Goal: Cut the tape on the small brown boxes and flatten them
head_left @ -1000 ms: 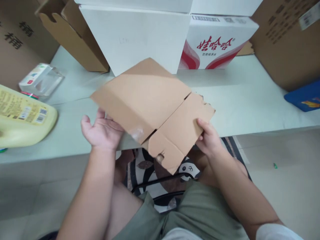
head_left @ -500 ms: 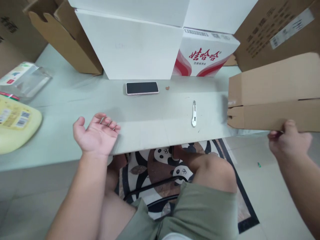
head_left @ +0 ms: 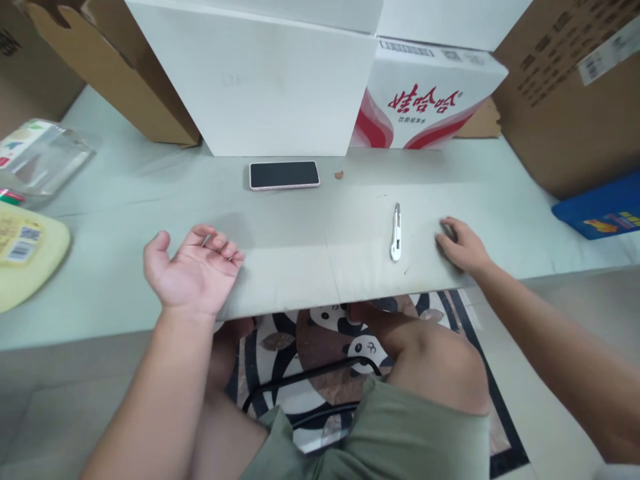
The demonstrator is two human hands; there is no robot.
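Note:
My left hand (head_left: 195,273) rests palm up near the table's front edge, its fingers loosely curled, thumb apart, and nothing in it. On the right, my right hand (head_left: 463,247) is low over the tabletop with a gap between thumb and forefinger; no object shows in it. Just left of that hand lies a white utility knife (head_left: 396,233), its tip pointing away from me. A phone (head_left: 284,175) with a dark screen lies farther back, beyond my left hand. Beside the phone is a small brown scrap (head_left: 339,175).
White boxes (head_left: 260,87) and a red-and-white carton (head_left: 425,100) line the back. Brown cardboard boxes stand at left (head_left: 125,80) and right (head_left: 560,113). A yellow bottle (head_left: 33,257) and clear plastic package (head_left: 45,157) lie left; a blue package (head_left: 600,207) lies right. The pale green table (head_left: 300,267) ends before my knees.
The flat cardboard box that my right hand held has left the view. That hand has moved left and onto the table, near the knife. My left hand has barely moved.

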